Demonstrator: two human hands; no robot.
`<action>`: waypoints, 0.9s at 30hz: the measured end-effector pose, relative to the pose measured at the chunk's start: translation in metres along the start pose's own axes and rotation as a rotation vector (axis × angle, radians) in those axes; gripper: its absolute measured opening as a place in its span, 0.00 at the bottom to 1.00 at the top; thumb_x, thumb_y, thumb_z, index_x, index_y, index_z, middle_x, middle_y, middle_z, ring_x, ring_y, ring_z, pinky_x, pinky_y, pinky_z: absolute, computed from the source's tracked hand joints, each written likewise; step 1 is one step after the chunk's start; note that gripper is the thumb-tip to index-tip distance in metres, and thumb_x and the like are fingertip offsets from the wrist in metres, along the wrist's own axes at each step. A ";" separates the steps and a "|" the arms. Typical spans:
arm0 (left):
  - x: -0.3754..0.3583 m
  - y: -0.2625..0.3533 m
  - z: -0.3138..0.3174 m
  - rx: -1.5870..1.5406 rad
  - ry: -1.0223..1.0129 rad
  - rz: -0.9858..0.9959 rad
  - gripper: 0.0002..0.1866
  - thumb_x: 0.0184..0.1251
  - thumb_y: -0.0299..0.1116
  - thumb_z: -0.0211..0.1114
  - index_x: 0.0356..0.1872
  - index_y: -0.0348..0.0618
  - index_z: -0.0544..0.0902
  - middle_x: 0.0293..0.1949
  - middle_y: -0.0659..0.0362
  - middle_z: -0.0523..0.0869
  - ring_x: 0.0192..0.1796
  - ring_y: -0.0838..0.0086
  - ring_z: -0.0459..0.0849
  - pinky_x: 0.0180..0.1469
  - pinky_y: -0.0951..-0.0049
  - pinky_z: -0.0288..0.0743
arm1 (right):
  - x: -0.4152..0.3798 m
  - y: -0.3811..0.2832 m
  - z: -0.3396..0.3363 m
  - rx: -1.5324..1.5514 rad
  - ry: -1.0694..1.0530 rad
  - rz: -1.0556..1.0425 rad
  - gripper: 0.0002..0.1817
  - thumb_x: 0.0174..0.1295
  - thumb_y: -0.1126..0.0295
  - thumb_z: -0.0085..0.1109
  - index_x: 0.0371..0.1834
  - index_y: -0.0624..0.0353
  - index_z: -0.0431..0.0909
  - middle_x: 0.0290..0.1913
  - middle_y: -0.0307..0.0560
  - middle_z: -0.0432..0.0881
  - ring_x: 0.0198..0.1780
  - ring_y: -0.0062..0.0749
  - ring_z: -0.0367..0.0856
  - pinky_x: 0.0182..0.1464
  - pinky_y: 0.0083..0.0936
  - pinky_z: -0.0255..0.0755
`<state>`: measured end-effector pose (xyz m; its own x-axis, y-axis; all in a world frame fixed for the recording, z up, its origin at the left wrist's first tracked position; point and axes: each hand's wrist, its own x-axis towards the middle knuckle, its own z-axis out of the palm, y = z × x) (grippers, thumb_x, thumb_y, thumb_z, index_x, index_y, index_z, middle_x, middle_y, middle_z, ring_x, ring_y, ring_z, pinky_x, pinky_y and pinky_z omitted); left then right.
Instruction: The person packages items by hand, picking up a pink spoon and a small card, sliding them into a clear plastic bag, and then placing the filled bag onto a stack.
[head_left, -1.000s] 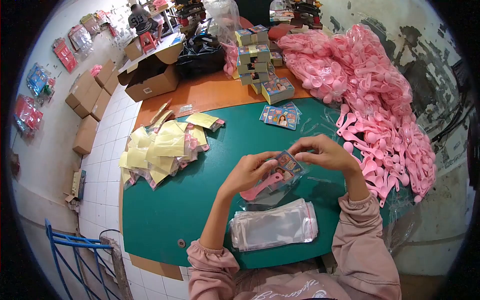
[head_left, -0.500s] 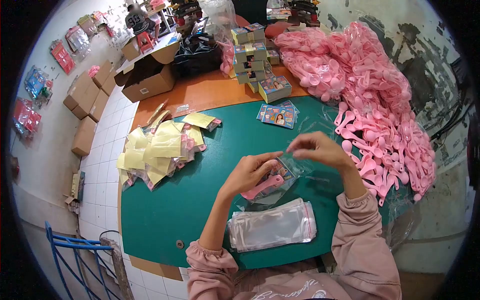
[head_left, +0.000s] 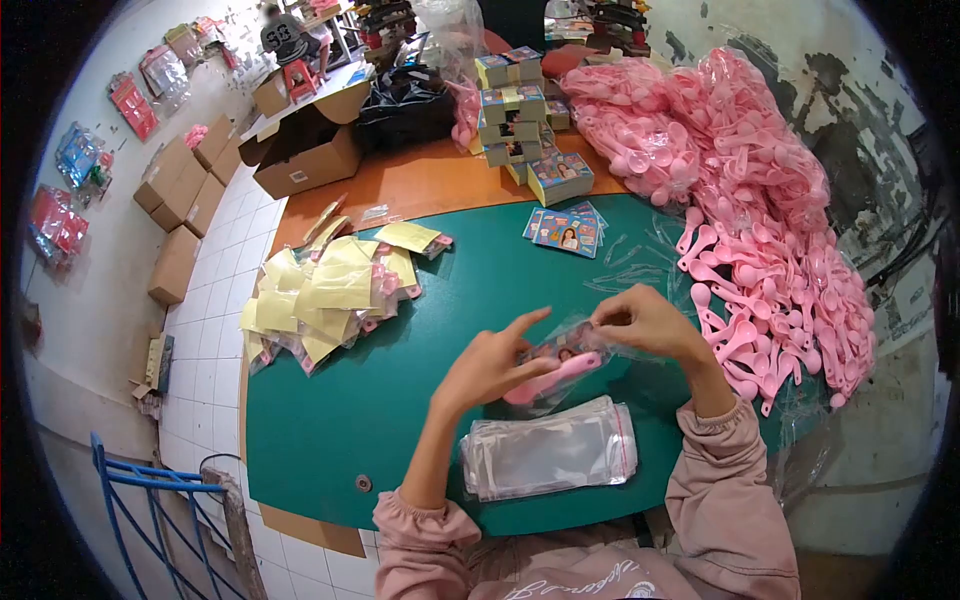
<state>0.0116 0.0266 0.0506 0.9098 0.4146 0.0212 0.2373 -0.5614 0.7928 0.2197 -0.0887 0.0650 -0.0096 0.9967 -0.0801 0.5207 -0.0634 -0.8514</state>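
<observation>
– What do the hands hold?
– The right hand (head_left: 628, 322) pinches a clear bag (head_left: 556, 395), fingertips together. The left hand (head_left: 485, 368) is at its other end, thumb and index apart; whether its other fingers clamp, I cannot tell.
– And the spoon (head_left: 572, 378)?
– Pink, between the hands, partly behind the left thumb. Just beyond it, a card (head_left: 566, 353), blurred and partly hidden.

The green tabletop (head_left: 350, 430) is looking smooth and faintly glossy. At four o'clock, a pink spoon (head_left: 570, 376) is showing smooth, satiny plastic. At five o'clock, stacked pouches (head_left: 550, 450) are gleaming as slick, clear film. At nine o'clock, yellow packet backings (head_left: 345, 288) are appearing as matt paper. At eleven o'clock, a black bag (head_left: 405, 108) is glinting as crinkled plastic; at two o'clock, the wall (head_left: 825, 78) is looking rough.
</observation>
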 end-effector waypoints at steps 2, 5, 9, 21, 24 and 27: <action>-0.008 -0.031 0.004 -0.240 -0.024 -0.017 0.20 0.59 0.36 0.61 0.49 0.35 0.73 0.32 0.47 0.83 0.35 0.67 0.83 0.36 0.71 0.75 | -0.006 0.010 0.004 0.170 0.098 0.065 0.12 0.49 0.70 0.60 0.37 0.64 0.79 0.25 0.42 0.80 0.25 0.19 0.73 0.30 0.20 0.68; -0.009 -0.030 0.001 -0.460 -0.024 -0.114 0.16 0.55 0.28 0.65 0.44 0.36 0.75 0.31 0.57 0.83 0.36 0.83 0.79 0.36 0.80 0.73 | -0.008 0.016 0.012 0.298 0.116 0.044 0.11 0.49 0.72 0.60 0.34 0.67 0.79 0.25 0.39 0.81 0.27 0.16 0.72 0.32 0.19 0.68; -0.008 -0.021 -0.001 -0.377 -0.075 -0.151 0.19 0.55 0.29 0.66 0.48 0.39 0.74 0.31 0.58 0.83 0.34 0.83 0.79 0.36 0.80 0.73 | -0.010 0.013 0.014 0.289 0.039 0.079 0.10 0.48 0.72 0.62 0.33 0.64 0.80 0.24 0.39 0.79 0.28 0.15 0.72 0.33 0.15 0.67; -0.012 -0.016 0.004 -0.427 0.002 -0.096 0.29 0.57 0.25 0.62 0.60 0.42 0.61 0.41 0.51 0.80 0.41 0.74 0.80 0.38 0.76 0.79 | -0.014 0.016 0.012 0.350 0.050 0.176 0.09 0.46 0.71 0.66 0.30 0.63 0.81 0.21 0.34 0.75 0.24 0.11 0.68 0.27 0.14 0.62; -0.009 -0.013 0.029 -0.320 0.236 -0.070 0.28 0.62 0.28 0.58 0.61 0.44 0.57 0.42 0.51 0.79 0.40 0.71 0.81 0.37 0.75 0.79 | -0.013 -0.001 0.018 0.176 0.290 0.245 0.10 0.47 0.69 0.65 0.31 0.64 0.81 0.24 0.40 0.79 0.28 0.19 0.73 0.30 0.19 0.66; -0.009 -0.014 0.052 -0.789 0.096 -0.202 0.28 0.69 0.31 0.48 0.65 0.46 0.46 0.44 0.51 0.78 0.41 0.68 0.81 0.40 0.73 0.78 | -0.015 -0.024 0.028 -0.219 0.559 0.063 0.14 0.48 0.68 0.62 0.37 0.65 0.79 0.33 0.49 0.81 0.37 0.32 0.78 0.36 0.25 0.69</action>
<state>0.0181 -0.0067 0.0073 0.8333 0.5337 -0.1444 0.0517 0.1848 0.9814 0.1831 -0.1037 0.0723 0.4465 0.8701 0.2086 0.6698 -0.1704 -0.7227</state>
